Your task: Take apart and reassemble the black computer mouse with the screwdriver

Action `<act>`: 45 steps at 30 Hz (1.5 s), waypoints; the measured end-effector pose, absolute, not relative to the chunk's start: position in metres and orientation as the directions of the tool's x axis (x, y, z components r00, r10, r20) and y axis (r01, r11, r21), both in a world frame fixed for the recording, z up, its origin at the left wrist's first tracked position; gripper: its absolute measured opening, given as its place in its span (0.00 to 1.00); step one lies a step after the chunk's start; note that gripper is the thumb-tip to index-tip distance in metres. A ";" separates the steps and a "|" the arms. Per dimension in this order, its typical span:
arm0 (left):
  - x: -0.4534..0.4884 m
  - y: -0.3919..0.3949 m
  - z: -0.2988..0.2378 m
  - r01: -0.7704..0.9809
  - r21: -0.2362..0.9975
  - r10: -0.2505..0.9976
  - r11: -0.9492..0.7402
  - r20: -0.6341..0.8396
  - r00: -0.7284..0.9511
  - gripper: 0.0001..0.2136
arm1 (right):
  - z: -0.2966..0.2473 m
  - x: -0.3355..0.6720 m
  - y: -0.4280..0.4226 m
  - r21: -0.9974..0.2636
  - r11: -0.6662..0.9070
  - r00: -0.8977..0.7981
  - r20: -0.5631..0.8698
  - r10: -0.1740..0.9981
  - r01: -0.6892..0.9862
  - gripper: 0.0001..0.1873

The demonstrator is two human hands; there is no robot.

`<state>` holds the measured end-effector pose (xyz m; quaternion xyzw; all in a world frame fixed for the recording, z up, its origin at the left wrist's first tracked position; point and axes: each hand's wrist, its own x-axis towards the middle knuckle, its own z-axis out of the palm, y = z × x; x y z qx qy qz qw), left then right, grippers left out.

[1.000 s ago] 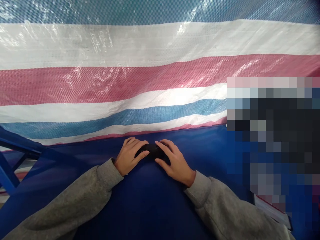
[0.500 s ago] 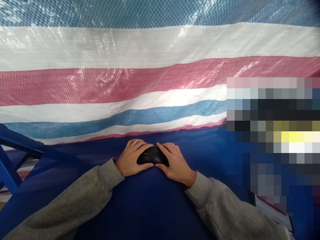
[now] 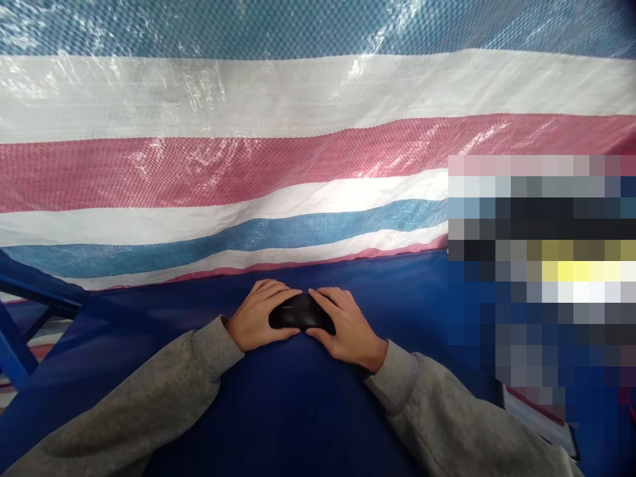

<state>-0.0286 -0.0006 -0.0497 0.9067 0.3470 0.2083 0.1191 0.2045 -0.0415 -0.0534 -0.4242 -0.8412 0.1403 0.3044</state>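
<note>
A black computer mouse (image 3: 301, 313) lies sideways on the blue tabletop (image 3: 278, 411), with small pale lettering towards its left end. My left hand (image 3: 264, 314) is closed round its left end, thumb along the near side and fingers over the far side. Around the right end, my right hand (image 3: 344, 324) grips in the same way. The two thumbs almost meet at the near edge. Both ends of the mouse are partly covered by my hands.
A striped plastic sheet (image 3: 218, 165) hangs behind the table's far edge. Blue metal bars (image 3: 20, 331) stand at the left. The right side is blurred into blocks, and a flat book-like thing (image 3: 539, 419) pokes out below it.
The whole view has shifted very slightly. Both hands keep the same grip on the mouse.
</note>
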 end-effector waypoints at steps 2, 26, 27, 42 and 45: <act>-0.029 -0.001 -0.049 0.575 0.366 0.678 -0.732 0.306 0.668 0.29 | -0.053 0.205 -0.042 -0.500 0.595 -0.447 0.392 0.804 0.629 0.30; -0.029 -0.002 -0.050 0.557 0.383 0.672 -0.737 0.319 0.669 0.29 | -0.057 0.205 -0.042 -0.471 0.632 -0.406 0.498 0.766 0.615 0.29; -0.029 -0.001 -0.050 0.553 0.389 0.671 -0.737 0.324 0.667 0.29 | -0.058 0.205 -0.042 -0.470 0.634 -0.410 0.496 0.766 0.614 0.29; -0.027 -0.003 -0.045 0.540 0.416 0.674 -0.732 0.325 0.663 0.29 | -0.055 0.205 -0.043 -0.474 0.627 -0.395 0.502 0.769 0.619 0.27; -0.026 -0.003 -0.043 0.552 0.426 0.689 -0.717 0.307 0.657 0.28 | -0.055 0.205 -0.044 -0.457 0.640 -0.401 0.517 0.756 0.618 0.27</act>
